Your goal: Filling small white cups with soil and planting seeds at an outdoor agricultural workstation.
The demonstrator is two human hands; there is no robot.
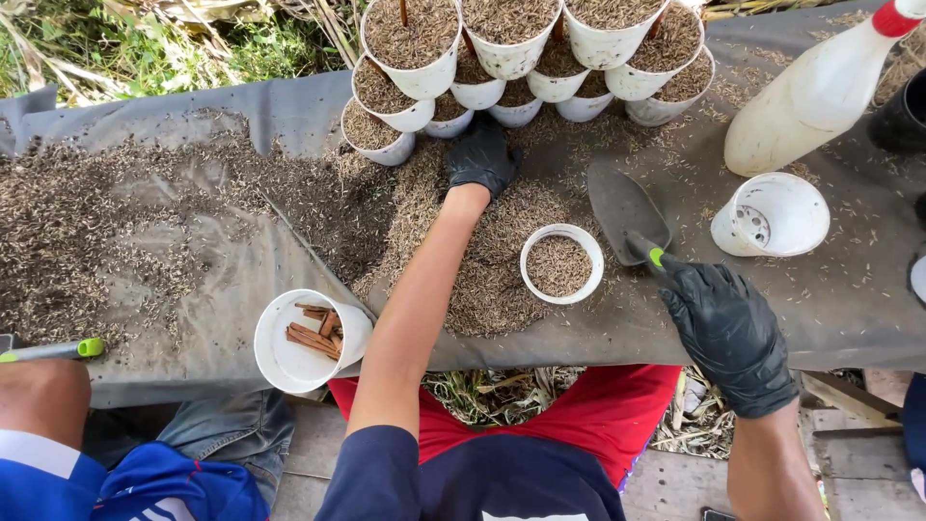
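A gloved right hand (pixel 728 333) is gripping a stiff, light trowel (pixel 627 207) by its handle, fingers closed, mid-tabletop beside 1 filled white pot (pixel 561 263); the left hand (pixel 479 157) is pressing loose husks (pixel 482 280), its fingers curled.

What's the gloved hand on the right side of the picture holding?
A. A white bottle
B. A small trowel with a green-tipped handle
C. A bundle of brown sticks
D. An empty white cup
B: the right hand grips the handle of a small trowel, whose dark blade lies on the husk-strewn sheet beside a filled white cup.
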